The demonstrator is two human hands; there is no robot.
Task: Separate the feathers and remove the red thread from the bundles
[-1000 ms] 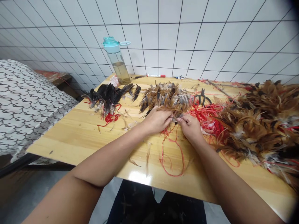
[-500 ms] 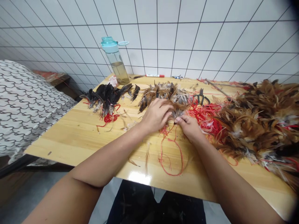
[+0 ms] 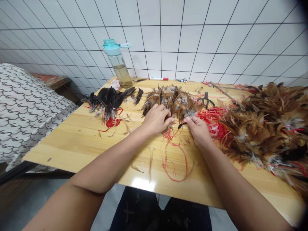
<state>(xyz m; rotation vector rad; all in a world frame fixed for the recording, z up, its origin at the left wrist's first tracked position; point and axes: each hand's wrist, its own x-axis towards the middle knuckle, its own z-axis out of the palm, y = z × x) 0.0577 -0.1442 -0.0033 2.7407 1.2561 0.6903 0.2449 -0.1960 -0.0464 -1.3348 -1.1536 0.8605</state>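
The table [image 3: 79,144] carries a wide pile of brown feathers [image 3: 262,125] to the right of both hands. A smaller heap of brown feathers [image 3: 156,96] lies just beyond the left hand, and a tangle of red string [image 3: 214,120] sits just beside the right hand. The left hand [image 3: 156,120] has its fingers bent; whether it grips anything cannot be told. The right hand [image 3: 198,128] pinches the base of a brown feather tuft [image 3: 184,108], which fans out away from the person, between and beyond the hands. A loop of red cord [image 3: 186,160] lies nearer the person, below the tuft.
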